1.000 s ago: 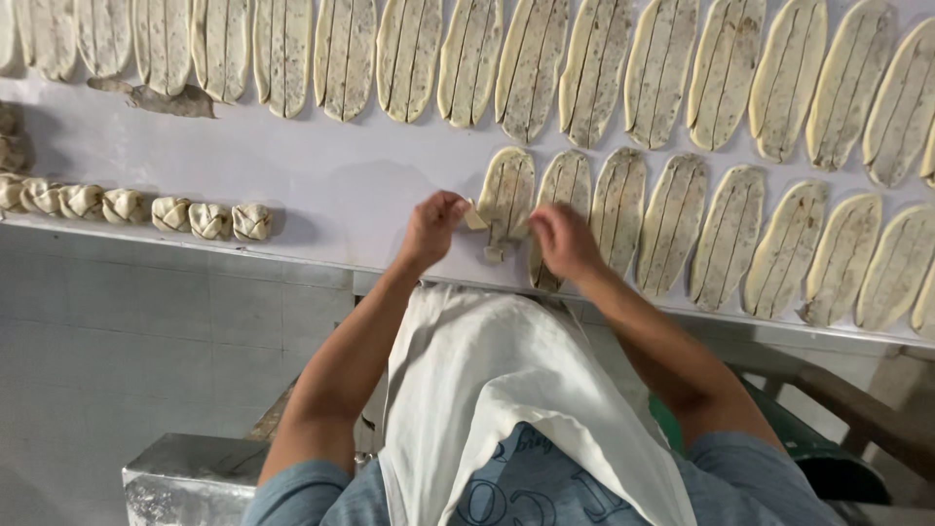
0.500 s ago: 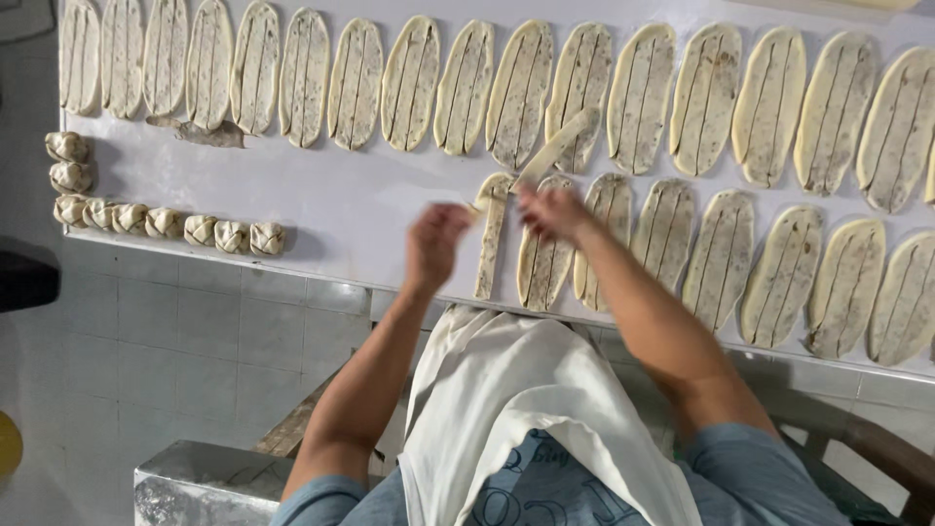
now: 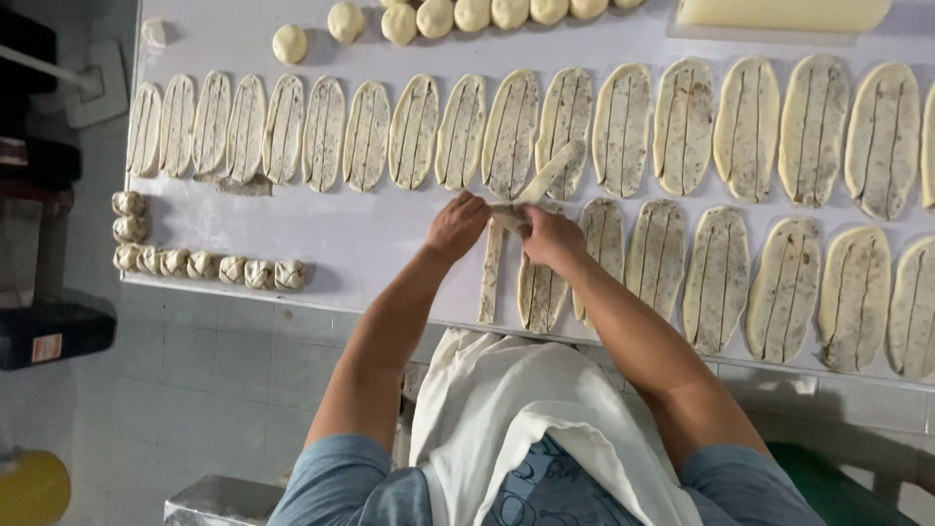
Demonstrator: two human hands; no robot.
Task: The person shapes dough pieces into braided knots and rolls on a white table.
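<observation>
1. The dough strip (image 3: pixel 492 278) lies lengthwise toward the person on the white tabletop (image 3: pixel 370 239), its far end bent up and angled right.
2. Its bend sits between the two hands.
3. The left hand (image 3: pixel 458 224) and right hand (image 3: pixel 548 237) both pinch it closed-fingered.

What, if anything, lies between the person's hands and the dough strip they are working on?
Nothing visible: the left hand and right hand both already grip the dough strip directly, above the white table.

slit dough ovals (image 3: pixel 623 127) in rows on table (image 3: pixel 370 244), knotted pieces (image 3: pixel 209 266) left
</observation>
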